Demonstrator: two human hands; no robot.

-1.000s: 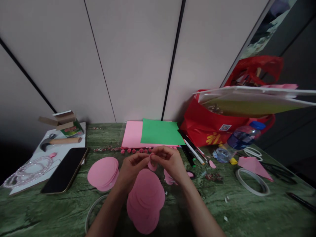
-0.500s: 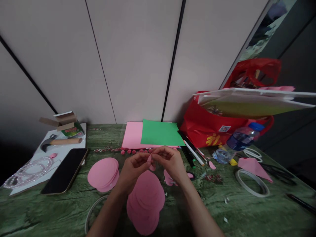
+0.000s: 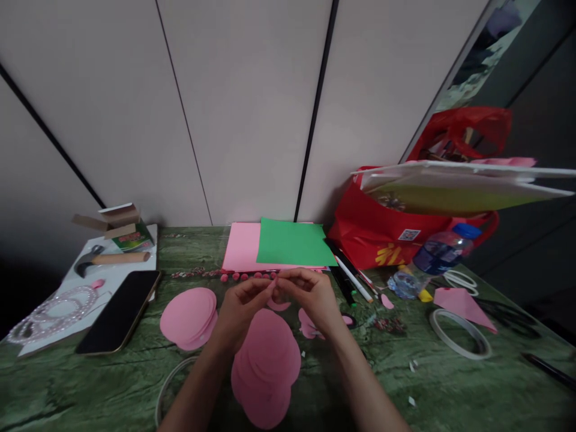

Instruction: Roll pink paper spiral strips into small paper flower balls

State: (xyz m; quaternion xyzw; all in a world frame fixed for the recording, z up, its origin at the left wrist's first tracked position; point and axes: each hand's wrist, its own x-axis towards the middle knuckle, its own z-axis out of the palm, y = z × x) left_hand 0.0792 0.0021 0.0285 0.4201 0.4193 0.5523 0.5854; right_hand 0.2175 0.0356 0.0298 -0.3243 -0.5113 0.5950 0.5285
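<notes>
My left hand [image 3: 240, 306] and my right hand [image 3: 310, 297] meet over the middle of the table, fingertips pinched together on a small pink paper piece [image 3: 272, 288]. Fingers cover most of that piece. Just below them shows a pink paper edge [image 3: 279, 305]; whether it belongs to the held piece I cannot tell. Under my wrists lies an overlapping pile of pink paper circles [image 3: 266, 372]. Another stack of pink circles [image 3: 188, 317] sits left of my left hand. Beside my right wrist are small pink paper cutouts [image 3: 308, 324], partly hidden.
Green paper [image 3: 294, 243] lies on pink sheets [image 3: 240, 246] at the back. Leftward are a phone [image 3: 119, 312], a hammer [image 3: 112, 258] and a bead string [image 3: 54, 318]. Rightward stand a red bag [image 3: 364, 222] and a bottle [image 3: 438, 255], with a tape roll [image 3: 461, 345] nearer.
The small pink piece shows less between my fingertips, and a curved pink edge now appears beneath them. Both hands have stayed nearly in place.
</notes>
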